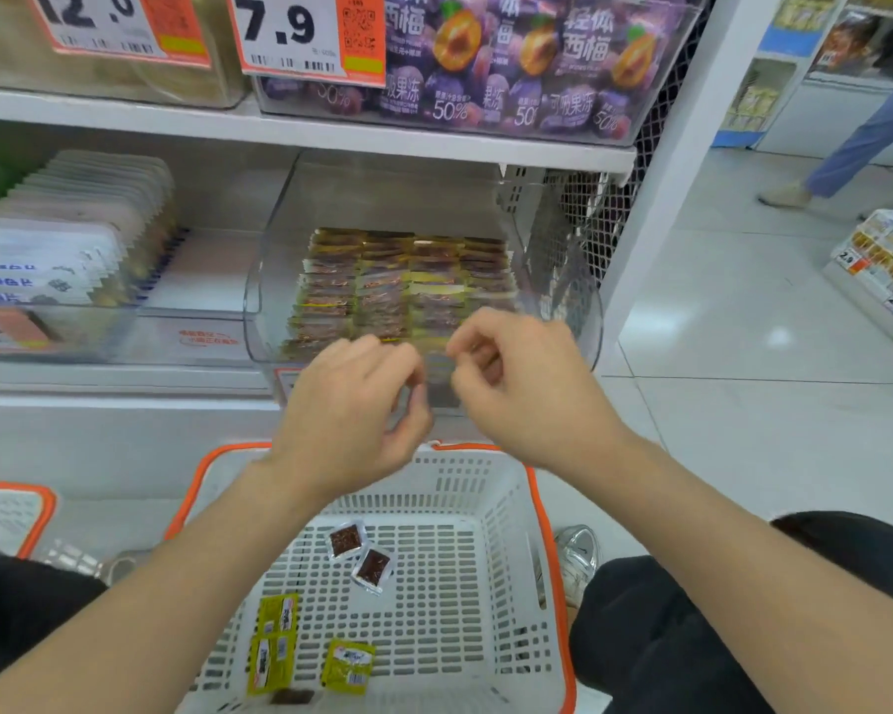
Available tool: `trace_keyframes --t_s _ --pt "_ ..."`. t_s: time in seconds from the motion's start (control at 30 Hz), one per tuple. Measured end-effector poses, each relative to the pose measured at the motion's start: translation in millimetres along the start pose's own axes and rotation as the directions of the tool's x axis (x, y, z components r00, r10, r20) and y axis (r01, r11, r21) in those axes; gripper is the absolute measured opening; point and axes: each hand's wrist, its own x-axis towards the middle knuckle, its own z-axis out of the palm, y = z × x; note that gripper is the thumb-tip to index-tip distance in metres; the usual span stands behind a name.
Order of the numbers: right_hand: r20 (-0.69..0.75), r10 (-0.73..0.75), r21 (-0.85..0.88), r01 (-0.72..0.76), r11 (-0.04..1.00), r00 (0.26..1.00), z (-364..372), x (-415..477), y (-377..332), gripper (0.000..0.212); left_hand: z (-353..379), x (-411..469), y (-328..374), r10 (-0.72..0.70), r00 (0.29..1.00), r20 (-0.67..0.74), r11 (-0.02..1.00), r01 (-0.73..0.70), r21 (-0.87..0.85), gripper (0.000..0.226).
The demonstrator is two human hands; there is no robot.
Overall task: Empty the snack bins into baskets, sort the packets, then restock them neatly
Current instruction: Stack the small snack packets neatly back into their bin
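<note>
A clear plastic snack bin [269, 280] sits on the lower shelf, with neat rows of small brown and yellow packets [408, 280] inside. My left hand [351, 409] and my right hand [522, 383] hover at the bin's front edge with fingers curled toward each other. Between them they pinch a blurred small stack of packets [436, 371]. Below the hands stands a white basket [506, 584] with an orange rim. It holds two clear brown packets [360, 553] and three yellow packets [279, 641].
A second orange-rimmed basket [16, 512] shows at the left edge. Another bin with white packets [63, 239] stands to the left, and purple jelly pouches [511, 59] fill the shelf above. A person's legs [867, 131] stand in the aisle at right. My knees flank the basket.
</note>
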Motion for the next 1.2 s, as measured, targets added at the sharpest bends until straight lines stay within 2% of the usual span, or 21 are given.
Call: trace_keyframes --t_s 0.03,0.07,0.1,0.17,0.2,0.23,0.33,0.4,0.5,0.6,0.67,0.77,0.83,0.93,1.0,1.1,1.13,1.2 --pt "0.102 0.008 0.050 -0.013 0.999 0.995 11.6 -14.0 -9.0 0.010 5.2 -23.1 -3.7 -0.035 0.998 0.044 0.999 0.034 0.018 0.010" --pt "0.221 0.018 0.048 -0.029 0.998 0.975 28.2 -25.9 -12.9 0.010 13.5 -47.0 -11.0 -0.099 0.979 0.178 0.995 0.094 0.039 0.012" --pt "0.327 0.013 0.004 -0.015 1.000 0.945 48.7 -35.6 -13.4 0.011 22.3 -69.8 -20.4 -0.203 0.910 0.361 0.979 0.184 0.086 0.015" --pt "0.504 0.039 -0.126 0.029 0.992 0.863 96.5 -51.0 -6.1 0.017 41.7 -116.7 -45.2 -0.376 0.639 0.671 0.923 0.324 0.208 0.019" --pt "0.577 0.072 -0.183 0.042 0.982 0.814 121.1 -55.9 1.5 0.020 49.7 -138.5 -56.6 -0.413 0.515 0.751 0.899 0.362 0.246 0.020" --pt "0.635 0.103 -0.222 0.053 0.974 0.766 144.1 -60.7 9.5 0.020 58.0 -160.5 -66.3 -0.429 0.419 0.800 0.881 0.390 0.268 0.021" --pt "0.741 0.208 -0.302 0.040 0.952 0.638 205.0 -68.3 38.8 0.021 77.1 -220.1 -89.8 -0.484 0.249 0.839 0.825 0.450 0.343 0.017" --pt "0.792 0.247 -0.301 0.004 0.954 0.558 241.0 -72.8 58.8 0.026 88.9 -253.1 -100.1 -0.508 0.168 0.845 0.794 0.472 0.384 0.013" --pt "0.816 0.313 -0.292 -0.120 0.949 0.486 292.0 -85.1 81.1 0.030 108.5 -286.3 -109.9 -0.499 0.056 0.865 0.776 0.473 0.417 0.035" --pt "0.840 0.329 -0.265 -0.201 0.943 0.432 341.3 -105.2 92.3 0.022 129.9 -308.0 -113.7 -0.511 0.049 0.858 0.760 0.493 0.424 0.077" --pt "0.839 0.315 -0.256 -0.190 0.948 0.443 367.3 -122.1 95.4 0.020 143.2 -323.9 -114.0 -0.529 0.066 0.846 0.737 0.530 0.419 0.098" --pt "0.815 0.261 -0.201 -0.170 0.965 0.517 396.8 -149.9 95.6 0.056 158.0 -345.4 -109.6 -0.562 0.088 0.822 0.721 0.538 0.436 0.110" --pt "0.836 0.209 -0.148 -0.159 0.976 0.507 411.4 -163.0 90.4 0.068 163.8 -355.0 -108.9 -0.586 0.129 0.800 0.735 0.500 0.458 0.106" --pt "0.841 0.207 -0.197 -0.075 0.978 0.499 425.1 -166.0 89.0 0.069 165.3 -355.4 -109.4 -0.605 0.170 0.778 0.752 0.444 0.488 0.086" --pt "0.851 0.210 -0.217 -0.041 0.975 0.482 430.8 -161.9 92.7 0.054 164.6 -353.4 -109.0 -0.563 0.130 0.816 0.757 0.477 0.446 0.064" --pt "0.884 0.209 -0.175 -0.118 0.977 0.419 434.9 -156.7 100.1 0.026 161.2 -346.9 -110.3 -0.526 0.040 0.849 0.693 0.599 0.401 0.037" --pt "0.884 0.195 -0.148 -0.142 0.979 0.424 434.1 -155.6 102.1 0.019 160.1 -342.3 -112.5 -0.550 0.042 0.834 0.653 0.645 0.397 0.032" --pt "0.855 0.179 -0.108 -0.171 0.979 0.486 429.4 -153.5 102.5 0.017 158.9 -328.6 -118.1 -0.604 0.050 0.796 0.565 0.730 0.383 0.031"
